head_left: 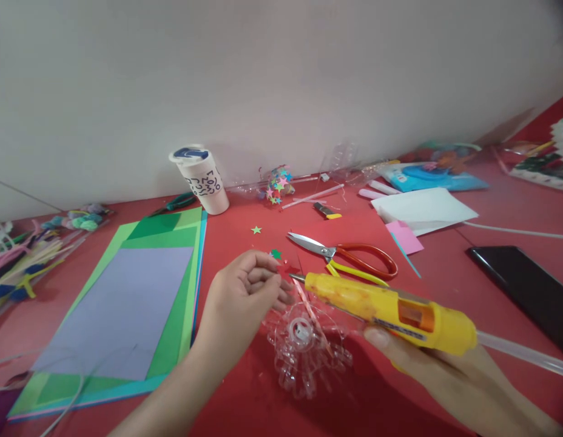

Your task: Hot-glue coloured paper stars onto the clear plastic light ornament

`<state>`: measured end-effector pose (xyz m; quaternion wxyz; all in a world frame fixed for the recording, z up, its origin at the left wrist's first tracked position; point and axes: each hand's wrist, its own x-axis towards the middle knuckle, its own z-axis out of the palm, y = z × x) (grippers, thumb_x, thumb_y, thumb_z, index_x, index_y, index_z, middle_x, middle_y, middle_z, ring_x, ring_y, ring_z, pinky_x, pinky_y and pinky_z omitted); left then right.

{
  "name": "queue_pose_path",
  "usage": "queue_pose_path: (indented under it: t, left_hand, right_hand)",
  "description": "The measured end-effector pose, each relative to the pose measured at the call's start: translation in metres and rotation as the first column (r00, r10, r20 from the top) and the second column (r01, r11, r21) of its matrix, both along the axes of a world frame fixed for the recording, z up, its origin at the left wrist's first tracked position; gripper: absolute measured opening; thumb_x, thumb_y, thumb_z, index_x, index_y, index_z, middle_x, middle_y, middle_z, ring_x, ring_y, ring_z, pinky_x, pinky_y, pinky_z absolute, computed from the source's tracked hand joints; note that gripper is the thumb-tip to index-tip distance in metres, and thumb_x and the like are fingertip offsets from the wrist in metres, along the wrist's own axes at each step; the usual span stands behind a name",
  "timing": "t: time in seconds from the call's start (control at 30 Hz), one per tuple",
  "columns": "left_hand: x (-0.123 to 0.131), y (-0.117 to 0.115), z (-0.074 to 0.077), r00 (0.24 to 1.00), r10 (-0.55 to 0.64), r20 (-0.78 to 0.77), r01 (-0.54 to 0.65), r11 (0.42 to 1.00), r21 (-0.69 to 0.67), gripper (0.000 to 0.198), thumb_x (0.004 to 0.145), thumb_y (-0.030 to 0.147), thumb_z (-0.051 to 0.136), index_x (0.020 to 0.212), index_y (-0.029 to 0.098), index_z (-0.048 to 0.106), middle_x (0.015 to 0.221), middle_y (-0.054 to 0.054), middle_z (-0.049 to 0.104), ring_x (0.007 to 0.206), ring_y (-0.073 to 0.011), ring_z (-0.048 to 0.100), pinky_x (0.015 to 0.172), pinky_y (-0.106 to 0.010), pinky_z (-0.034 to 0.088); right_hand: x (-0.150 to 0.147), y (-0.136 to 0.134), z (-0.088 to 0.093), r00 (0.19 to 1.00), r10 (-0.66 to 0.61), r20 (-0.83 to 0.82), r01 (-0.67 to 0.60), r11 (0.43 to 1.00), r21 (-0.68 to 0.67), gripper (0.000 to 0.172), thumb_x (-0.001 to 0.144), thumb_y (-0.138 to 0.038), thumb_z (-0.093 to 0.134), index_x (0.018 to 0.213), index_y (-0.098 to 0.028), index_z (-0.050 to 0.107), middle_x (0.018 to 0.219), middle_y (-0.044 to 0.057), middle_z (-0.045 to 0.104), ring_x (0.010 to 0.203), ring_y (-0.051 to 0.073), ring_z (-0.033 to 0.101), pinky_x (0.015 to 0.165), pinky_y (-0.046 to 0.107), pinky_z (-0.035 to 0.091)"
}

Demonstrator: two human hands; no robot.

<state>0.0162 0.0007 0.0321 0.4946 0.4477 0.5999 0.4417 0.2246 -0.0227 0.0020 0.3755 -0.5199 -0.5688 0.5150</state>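
My right hand (pixel 427 370) grips a yellow hot glue gun (pixel 349 294), its metal nozzle pointing left and a clear glue stick (pixel 522 352) sticking out of its back. Just left of the nozzle is my left hand (pixel 249 285), fingers curled and thumb close to the index finger; whatever they may hold is too small to make out. Beneath both hands lies a clear plastic cluster (pixel 304 370) with a round centre, and a shiny pink strip (pixel 313 315) crosses over it. A green star (pixel 275 254) lies beyond my left fingertips. Scissors (pixel 349 255) with red and yellow handles rest behind the glue gun.
Coloured paper sheets (pixel 122 309) are stacked at left, near pipe cleaners (pixel 22 279). A white cup (pixel 206 182) stands at the back beside a star-covered ball (pixel 279 184). A utility knife (pixel 327 211), white paper (pixel 427 209) and a black phone (pixel 522 291) lie rightward.
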Motion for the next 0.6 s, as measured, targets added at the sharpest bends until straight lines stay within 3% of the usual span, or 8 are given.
queue_pose_path:
  t: [0.1,0.33,0.53,0.6]
  left_hand:
    - [0.002,-0.002,-0.001,0.999,-0.001,-0.052,0.002,1.0,0.006,0.01,0.069,0.012,0.06,0.075,0.019,0.055,0.057,0.004,0.067,0.049,-0.0122,0.067,0.048,-0.02,0.055]
    - [0.004,-0.004,0.001,0.997,-0.002,-0.083,0.002,1.0,-0.001,0.013,0.068,0.013,0.06,0.077,0.02,0.054,0.054,0.005,0.066,0.051,-0.0138,0.068,0.05,-0.02,0.055]
    - [0.004,-0.004,0.0,0.996,-0.002,-0.086,0.002,1.0,-0.001,0.013,0.069,0.013,0.06,0.076,0.02,0.053,0.052,0.005,0.065,0.051,-0.0143,0.069,0.049,-0.02,0.055]
    - [0.004,-0.003,0.0,0.997,-0.001,-0.083,0.002,1.0,0.006,0.013,0.069,0.012,0.06,0.076,0.02,0.052,0.052,0.006,0.065,0.051,-0.0145,0.069,0.05,-0.02,0.055]
  right_hand:
    - [0.003,0.001,-0.002,0.998,0.022,0.058,-0.027,0.996,0.084,0.017,0.068,-0.042,0.07,0.079,-0.03,0.066,0.062,-0.001,0.069,0.055,0.023,0.066,0.049,0.029,0.059]
    - [0.015,-0.005,-0.022,0.973,-0.116,0.197,0.095,0.989,0.113,0.03,0.064,-0.047,0.074,0.087,-0.027,0.067,0.075,0.003,0.073,0.061,0.024,0.068,0.055,0.03,0.06]
    - [0.007,-0.002,-0.008,0.979,-0.071,0.192,0.037,0.984,0.174,0.022,0.067,-0.049,0.07,0.076,-0.03,0.067,0.067,0.001,0.072,0.052,0.023,0.065,0.046,0.03,0.057]
    - [0.006,-0.001,-0.007,0.983,-0.027,0.18,-0.007,0.982,0.188,0.02,0.07,-0.049,0.066,0.07,-0.029,0.065,0.053,-0.001,0.064,0.041,0.019,0.056,0.037,0.027,0.05]
